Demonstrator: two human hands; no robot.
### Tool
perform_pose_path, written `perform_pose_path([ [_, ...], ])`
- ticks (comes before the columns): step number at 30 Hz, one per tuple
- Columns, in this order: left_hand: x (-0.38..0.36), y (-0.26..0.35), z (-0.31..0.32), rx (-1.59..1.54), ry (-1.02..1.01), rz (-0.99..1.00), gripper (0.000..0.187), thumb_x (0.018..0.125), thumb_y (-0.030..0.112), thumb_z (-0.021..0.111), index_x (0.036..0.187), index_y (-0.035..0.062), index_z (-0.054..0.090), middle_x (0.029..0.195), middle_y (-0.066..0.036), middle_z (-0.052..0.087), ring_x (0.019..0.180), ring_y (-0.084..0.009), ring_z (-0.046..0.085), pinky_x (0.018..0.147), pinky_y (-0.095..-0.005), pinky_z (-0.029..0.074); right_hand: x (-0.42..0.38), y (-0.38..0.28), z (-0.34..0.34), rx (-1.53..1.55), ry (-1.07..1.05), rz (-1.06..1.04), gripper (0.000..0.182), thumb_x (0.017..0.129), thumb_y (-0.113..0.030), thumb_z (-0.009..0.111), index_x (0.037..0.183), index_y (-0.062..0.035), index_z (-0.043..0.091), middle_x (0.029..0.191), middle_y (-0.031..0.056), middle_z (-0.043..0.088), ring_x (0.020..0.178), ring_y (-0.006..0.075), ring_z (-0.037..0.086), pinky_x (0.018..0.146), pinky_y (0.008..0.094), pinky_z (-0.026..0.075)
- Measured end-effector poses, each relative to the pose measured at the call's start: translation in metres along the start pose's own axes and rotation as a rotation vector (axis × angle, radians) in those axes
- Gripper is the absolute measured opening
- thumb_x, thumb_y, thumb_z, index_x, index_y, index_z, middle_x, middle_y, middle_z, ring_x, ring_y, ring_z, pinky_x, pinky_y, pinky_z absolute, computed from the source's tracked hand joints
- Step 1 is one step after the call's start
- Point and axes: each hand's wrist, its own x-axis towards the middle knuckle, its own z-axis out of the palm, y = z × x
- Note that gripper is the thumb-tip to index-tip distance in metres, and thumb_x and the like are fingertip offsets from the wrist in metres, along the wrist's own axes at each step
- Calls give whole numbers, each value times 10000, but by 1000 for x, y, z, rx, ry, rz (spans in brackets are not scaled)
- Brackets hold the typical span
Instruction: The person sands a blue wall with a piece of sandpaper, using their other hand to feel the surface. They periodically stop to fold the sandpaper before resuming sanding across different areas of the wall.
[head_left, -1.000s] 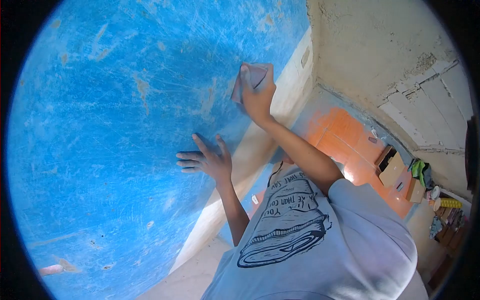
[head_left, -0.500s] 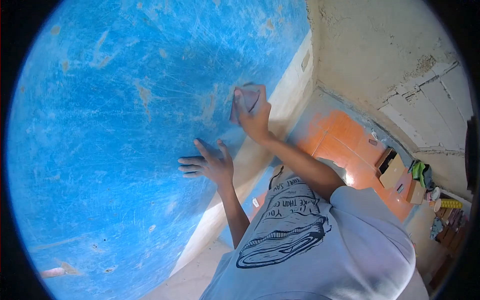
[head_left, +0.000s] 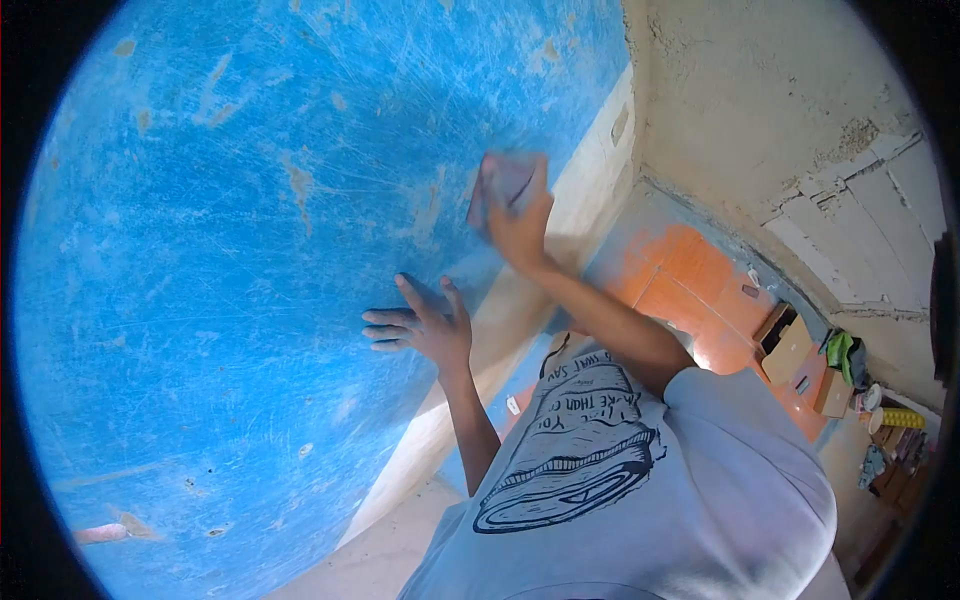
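Note:
Against a scuffed blue wall (head_left: 250, 250), my right hand (head_left: 522, 232) presses a folded piece of sandpaper (head_left: 516, 178), greyish pink with a dark crease. The hand and sheet are slightly smeared by motion, and the side facing the wall is hidden. Lower down and to the left, my left hand (head_left: 437, 332) rests on the blue paint with its fingers spread, holding nothing. Fine pale scratches and chipped patches mark the paint around both hands.
A bare, pale band (head_left: 590, 150) edges the blue paint. Beyond it lies an orange tiled floor (head_left: 690, 270) dusted pale. Cardboard boxes (head_left: 787, 350), a green and black item (head_left: 846, 356) and several mixed objects stand at the right by a rough plastered wall (head_left: 740, 90).
My right hand has shifted a little up and to the right along the wall with the sandpaper. My left hand stays at its spot while the view shifts slightly.

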Motion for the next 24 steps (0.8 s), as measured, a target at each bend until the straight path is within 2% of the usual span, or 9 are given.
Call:
perform_pose_path([
  [2, 0, 1, -1, 12, -6, -8, 906, 938, 610, 631, 1658, 221, 240, 1631, -402, -166, 1459, -657, -204, 1001, -881, -43, -26, 18, 2, -27, 5, -185, 224, 1021, -174, 667, 1103, -9, 540, 701, 106, 691, 584, 171, 671, 538, 328, 510],
  [5, 0, 2, -3, -8, -34, -32, 903, 941, 612, 626, 1658, 223, 239, 1629, -402, -171, 1461, -651, -209, 1002, -878, -58, -2, 1, -11, 138, -212, 216, 263, 1009, -180, 684, 1148, -10, 539, 773, 136, 722, 695, 188, 716, 617, 342, 542],
  [8, -2, 0, -1, -45, -15, -9, 896, 946, 612, 620, 1658, 223, 239, 1623, -408, -178, 1462, -644, -218, 995, -879, -70, 15, 5, 0, -21, 11, 70, 277, 1000, -175, 695, 1160, -7, 544, 820, 148, 737, 767, 191, 733, 666, 349, 552],
  [11, 0, 1, -2, -7, -18, -12, 893, 948, 606, 621, 1657, 219, 241, 1623, -407, -184, 1463, -638, -229, 1000, -875, -72, -27, 10, -1, 52, -80, 97, 270, 997, -180, 700, 1137, -1, 555, 806, 141, 733, 740, 181, 726, 644, 341, 544],
  [14, -1, 1, -1, -2, -18, -12, 894, 949, 603, 621, 1658, 216, 238, 1624, -403, -190, 1463, -633, -236, 1004, -871, -74, -8, 16, -6, 115, -129, 157, 271, 1004, -201, 695, 1125, -1, 558, 800, 138, 730, 738, 182, 724, 646, 336, 542],
  [17, -2, -1, 0, -11, 5, 13, 895, 947, 602, 622, 1658, 215, 240, 1624, -401, -193, 1464, -636, -228, 1007, -870, -69, 33, 5, -1, -4, 36, 65, 306, 1003, -237, 697, 1148, -8, 555, 818, 152, 733, 765, 191, 735, 672, 327, 548],
  [18, -2, -2, -1, -3, -5, 7, 897, 945, 602, 625, 1658, 216, 240, 1623, -402, -192, 1465, -636, -226, 1008, -870, -68, 24, -5, -3, 66, -1, 124, 313, 1002, -261, 700, 1134, -18, 552, 811, 147, 727, 751, 203, 730, 674, 327, 547],
  [22, 0, 2, -1, 14, -8, -11, 911, 935, 603, 638, 1657, 216, 241, 1625, -401, -189, 1468, -636, -217, 1011, -870, -58, -17, 10, -3, -55, -44, -53, 313, 1004, -275, 701, 1097, -22, 543, 798, 142, 712, 730, 219, 717, 661, 363, 539],
  [24, 0, 0, 0, 17, -7, -6, 917, 931, 607, 640, 1658, 220, 236, 1624, -403, -186, 1465, -644, -211, 1010, -873, -50, 13, 13, -4, -18, -37, 76, 300, 1008, -259, 691, 1122, -24, 544, 845, 163, 722, 772, 232, 730, 693, 368, 547],
])
